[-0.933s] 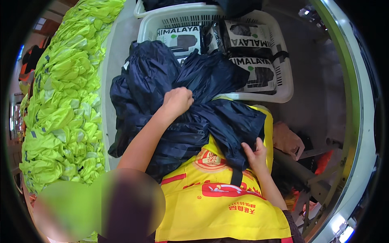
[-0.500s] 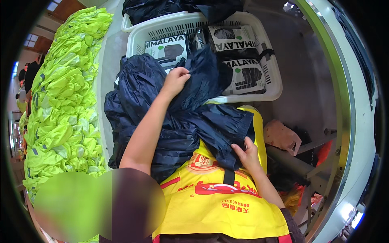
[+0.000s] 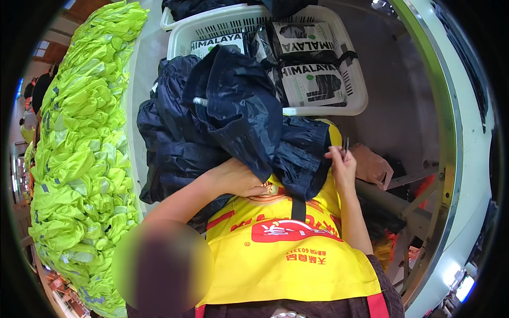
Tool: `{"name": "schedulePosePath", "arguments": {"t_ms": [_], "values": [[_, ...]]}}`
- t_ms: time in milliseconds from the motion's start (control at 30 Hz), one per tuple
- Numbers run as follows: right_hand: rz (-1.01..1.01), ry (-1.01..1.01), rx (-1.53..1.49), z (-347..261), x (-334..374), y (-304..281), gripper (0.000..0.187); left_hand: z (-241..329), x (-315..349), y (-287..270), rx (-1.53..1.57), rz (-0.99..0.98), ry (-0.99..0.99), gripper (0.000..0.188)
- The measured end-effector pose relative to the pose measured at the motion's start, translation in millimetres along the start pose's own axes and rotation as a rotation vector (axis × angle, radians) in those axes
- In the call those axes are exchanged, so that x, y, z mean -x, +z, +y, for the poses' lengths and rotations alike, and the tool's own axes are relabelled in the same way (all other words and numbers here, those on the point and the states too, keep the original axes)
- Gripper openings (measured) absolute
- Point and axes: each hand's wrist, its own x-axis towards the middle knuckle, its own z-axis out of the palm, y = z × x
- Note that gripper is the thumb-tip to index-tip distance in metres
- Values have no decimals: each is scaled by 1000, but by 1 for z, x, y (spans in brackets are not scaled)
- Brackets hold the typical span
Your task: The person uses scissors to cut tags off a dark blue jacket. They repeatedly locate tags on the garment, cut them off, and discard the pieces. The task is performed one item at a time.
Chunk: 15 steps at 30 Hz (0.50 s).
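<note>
A navy garment (image 3: pixel 233 111) of thin, shiny fabric is bunched over my lap, its gathered cuff (image 3: pixel 302 177) spread toward the right. My left hand (image 3: pixel 241 177) is partly under a fold of it, fingers curled and closed at the fabric's lower edge; the fold hides part of the grip. To the right of the cuff, apart from the cloth, my right hand (image 3: pixel 342 161) is raised and closed on a small dark two-pronged tool (image 3: pixel 345 144), its points upward. A small white tag (image 3: pixel 200 101) shows on the garment.
Beyond the garment stands a white slotted basket (image 3: pixel 356 100) with several packaged dark garments (image 3: pixel 313 85). A long pile of neon-yellow garments (image 3: pixel 85 159) runs along the left. I wear a yellow apron (image 3: pixel 297 281). At the right are a pinkish bag (image 3: pixel 371 167) and a metal frame (image 3: pixel 450 159).
My left hand has come down from near the basket to the garment's lower fold. My right hand has left the cuff and risen, showing the small tool. The garment's upper part has flopped leftward.
</note>
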Motion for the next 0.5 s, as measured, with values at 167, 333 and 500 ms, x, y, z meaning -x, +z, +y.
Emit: {"name": "schedulePosePath", "arguments": {"t_ms": [167, 333, 500], "values": [[-228, -145, -20, -83, 5, 35, 22, 2, -14, 14, 75, -115, -114, 24], [-441, -545, 383, -134, 24, 119, 54, 28, -47, 11, 536, 83, -91, 27], [-692, -560, 928, -101, 36, 144, 35, 33, -32, 18, 458, 61, -56, 28]]}}
